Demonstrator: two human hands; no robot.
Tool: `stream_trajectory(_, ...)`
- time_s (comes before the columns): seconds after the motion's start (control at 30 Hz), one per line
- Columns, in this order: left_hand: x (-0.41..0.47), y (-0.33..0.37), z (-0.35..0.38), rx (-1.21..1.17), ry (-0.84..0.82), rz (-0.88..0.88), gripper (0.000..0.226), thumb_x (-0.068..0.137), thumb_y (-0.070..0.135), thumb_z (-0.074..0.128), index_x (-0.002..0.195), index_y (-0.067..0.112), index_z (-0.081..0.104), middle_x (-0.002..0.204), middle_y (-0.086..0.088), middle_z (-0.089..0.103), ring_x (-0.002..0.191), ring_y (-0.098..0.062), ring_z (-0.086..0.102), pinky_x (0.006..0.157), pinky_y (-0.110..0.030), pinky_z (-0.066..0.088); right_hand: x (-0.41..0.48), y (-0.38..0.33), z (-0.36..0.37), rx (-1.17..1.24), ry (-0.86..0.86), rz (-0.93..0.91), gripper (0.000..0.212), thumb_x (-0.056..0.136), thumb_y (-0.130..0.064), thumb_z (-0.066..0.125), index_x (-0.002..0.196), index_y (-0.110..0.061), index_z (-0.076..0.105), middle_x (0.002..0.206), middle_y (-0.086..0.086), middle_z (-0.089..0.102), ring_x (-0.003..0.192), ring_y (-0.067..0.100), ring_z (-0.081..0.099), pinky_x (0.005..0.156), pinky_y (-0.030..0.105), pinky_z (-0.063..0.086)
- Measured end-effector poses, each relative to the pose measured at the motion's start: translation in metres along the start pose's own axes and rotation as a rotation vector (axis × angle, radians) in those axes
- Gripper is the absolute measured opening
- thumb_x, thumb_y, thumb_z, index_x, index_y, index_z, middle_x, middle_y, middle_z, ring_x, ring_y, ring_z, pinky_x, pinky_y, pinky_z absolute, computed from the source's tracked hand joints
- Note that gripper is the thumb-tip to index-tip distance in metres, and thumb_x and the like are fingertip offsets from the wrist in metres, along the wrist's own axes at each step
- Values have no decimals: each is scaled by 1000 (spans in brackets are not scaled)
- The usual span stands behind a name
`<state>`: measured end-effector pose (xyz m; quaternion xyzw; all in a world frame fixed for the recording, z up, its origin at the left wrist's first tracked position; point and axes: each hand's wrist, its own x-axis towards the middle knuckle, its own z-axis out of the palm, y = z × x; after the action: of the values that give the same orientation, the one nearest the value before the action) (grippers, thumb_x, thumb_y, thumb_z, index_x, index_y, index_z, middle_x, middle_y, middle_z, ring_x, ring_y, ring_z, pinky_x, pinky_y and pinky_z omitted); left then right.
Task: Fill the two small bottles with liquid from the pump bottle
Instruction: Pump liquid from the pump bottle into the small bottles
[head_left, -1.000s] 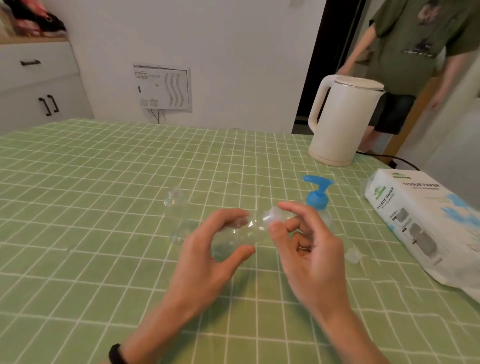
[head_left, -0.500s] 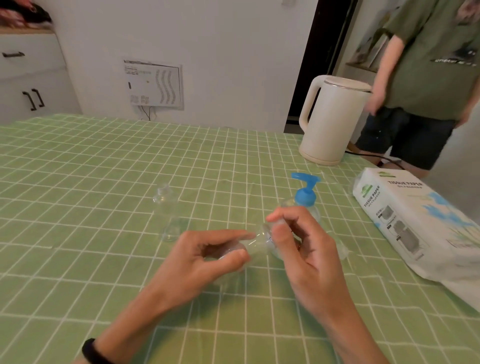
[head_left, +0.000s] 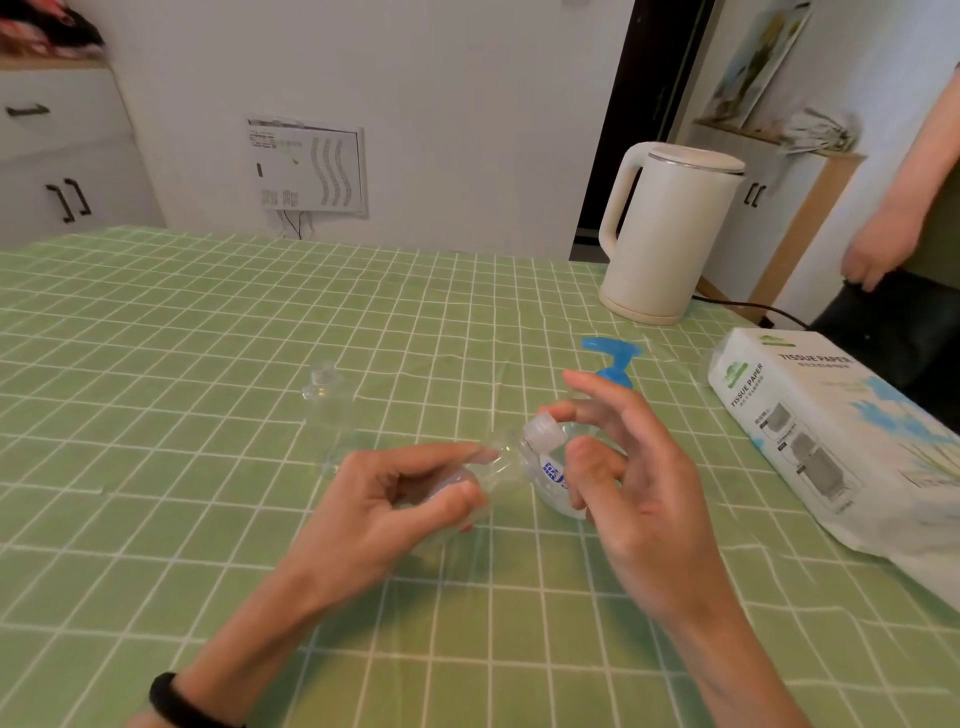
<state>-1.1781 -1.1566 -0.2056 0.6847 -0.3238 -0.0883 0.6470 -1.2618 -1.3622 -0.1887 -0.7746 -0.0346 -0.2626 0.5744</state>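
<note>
Two small bottles are in view, both of clear, colourless plastic with a pale, translucent cap.

The held bottle (head_left: 498, 462) lies nearly on its side above the desk (head_left: 156, 364), near the middle of the view, with its neck tilted up and to the right. Its cap (head_left: 544, 434) sits on the neck. The outline is blurred, and its contents cannot be judged. The left hand (head_left: 384, 499) grasps the body, thumb and fingers curled round it. The right hand (head_left: 639, 467) is at the cap: one fingertip (head_left: 558, 413) touches the cap's upper edge, the thumb sits just beside its lower edge, and the forefinger is raised clear. Whether this hand pinches the cap cannot be told.

The second small bottle (head_left: 324, 415) stands upright and capped on the desk, left of the hands and apart from them. It is so clear that the cloth's grid shows through it.

The pump bottle (head_left: 553, 493) stands just behind the right hand and is largely hidden by it. Its blue pump head (head_left: 610, 358) shows above the fingers, spout to the left. Between the hands the clear body shows a blue-printed label and a whitish layer at the bottom.

A green checked cloth covers the desk. A white kettle (head_left: 670, 234) stands at its far side, and a tissue paper pack (head_left: 831, 441) lies at the right.
</note>
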Motion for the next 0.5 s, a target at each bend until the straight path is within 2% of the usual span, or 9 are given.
stream_trajectory(0.07,-1,0,1,3,-9,-1,33,82,38,73,115,37,78,99,9,82,80,-9,78,73,-19,59,0,1,1,-75,-9,22,37,96,-43,69,132,-44,64,119,-18,68,67,22,66,59,26,56)
stream_trajectory(0.13,0,-1,2,2,-1,-7,32,81,40,74,113,39,78,100,9,82,78,-10,78,72,-20,60,0,2,0,-95,-18,23,36,98,-28,68,130,-45,65,116,-21,68,68,30,64,55,23,52)
stream_trajectory(0.2,0,-2,1,3,8,-11,32,80,39,74,112,39,79,102,8,82,77,-10,78,71,-20,59,1,2,-3,-54,-17,17,39,100,-22,67,132,-44,65,116,-17,70,74,37,63,58,29,54)
stream_trajectory(0.23,0,-2,1,6,4,-11,33,81,39,74,113,38,79,103,8,82,77,-9,78,71,-19,59,1,1,-4,-28,-18,25,36,99,-30,67,132,-44,65,116,-15,70,74,39,63,58,33,56)
stream_trajectory(0.3,0,-3,2,14,-8,-16,34,82,39,75,115,36,78,103,9,81,81,-9,78,73,-19,59,1,0,-4,-44,-24,40,34,96,-48,68,129,-46,67,110,-12,70,70,35,63,56,39,56)
stream_trajectory(0.33,0,-3,2,15,-13,-19,34,82,40,75,116,35,78,102,10,81,83,-9,78,74,-19,59,0,1,-3,-80,-26,27,29,96,-49,69,125,-45,69,107,-11,70,65,32,61,52,39,53)
stream_trajectory(0.4,-1,-3,2,12,-20,-20,35,82,40,74,116,34,78,103,9,81,84,-9,78,74,-19,59,-1,4,-1,-116,-9,-18,18,100,-40,71,117,-40,73,99,-8,71,60,26,56,48,37,47)
stream_trajectory(0.5,0,-4,2,11,-5,-9,35,82,42,74,116,36,78,103,5,82,81,-11,78,72,-20,60,0,-1,-2,-57,138,-72,11,101,-32,69,112,-33,72,99,-5,74,74,20,67,58,30,56)
